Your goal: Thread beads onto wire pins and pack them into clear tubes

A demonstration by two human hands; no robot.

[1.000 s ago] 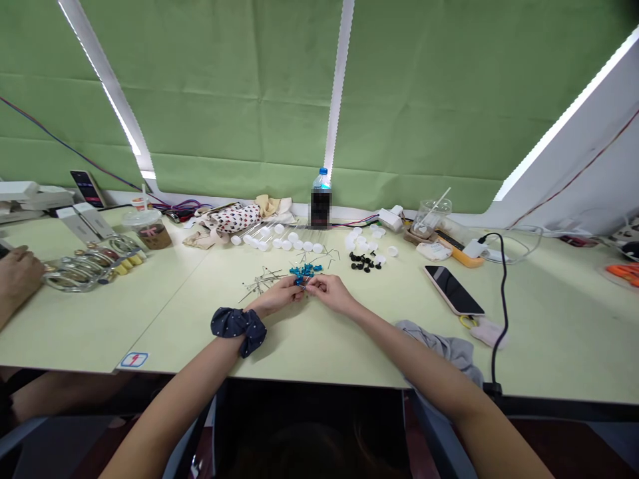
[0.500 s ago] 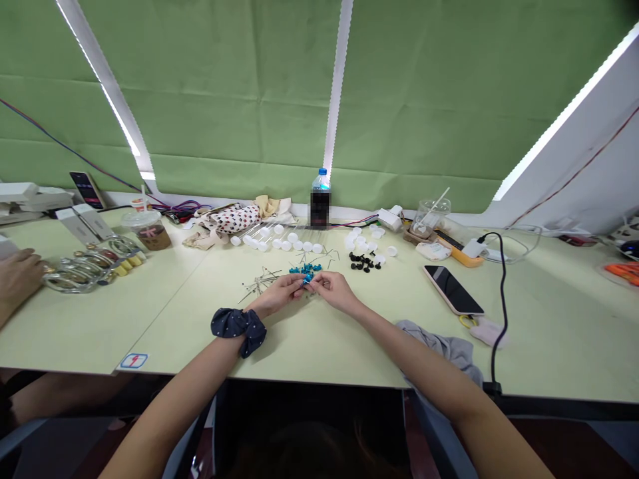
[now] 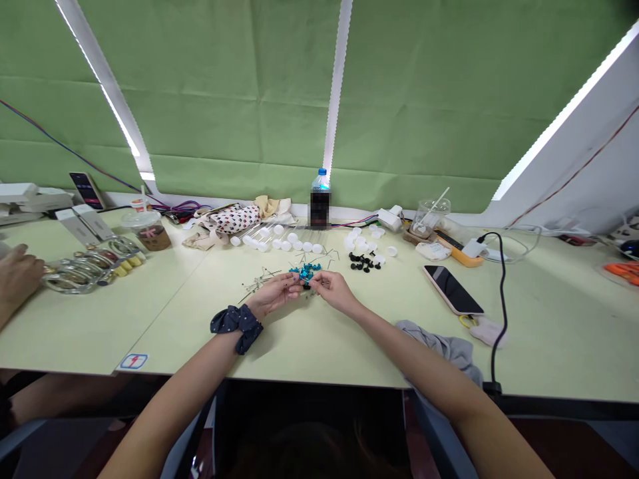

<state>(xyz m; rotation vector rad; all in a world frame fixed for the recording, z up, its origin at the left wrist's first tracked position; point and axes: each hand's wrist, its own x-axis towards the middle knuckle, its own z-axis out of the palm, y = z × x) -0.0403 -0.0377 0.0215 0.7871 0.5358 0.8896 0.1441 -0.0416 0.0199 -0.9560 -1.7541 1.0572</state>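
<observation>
My left hand has turned its palm partly upward, thumb and fingertips closed on a small blue part. Close against it, my right hand is closed in a pinch; whatever sits between those fingertips is too small to make out. Just beyond the fingertips lies a pile of shiny blue parts, partly hidden by the hands. Thin metal pins are scattered left of the pile. Black round-headed pieces lie to the right, near loose white caps.
Clear tubes with white ends lie at the back, before a bottle. A phone, a black cable and grey cloth are at right. Another person's hand is at far left, by bagged parts and a drink cup.
My left hand has rolled palm-upward and its fingers have shifted slightly on the blue part. My right hand stays almost in place, still pinching. The metal pins and other piles look unchanged.
</observation>
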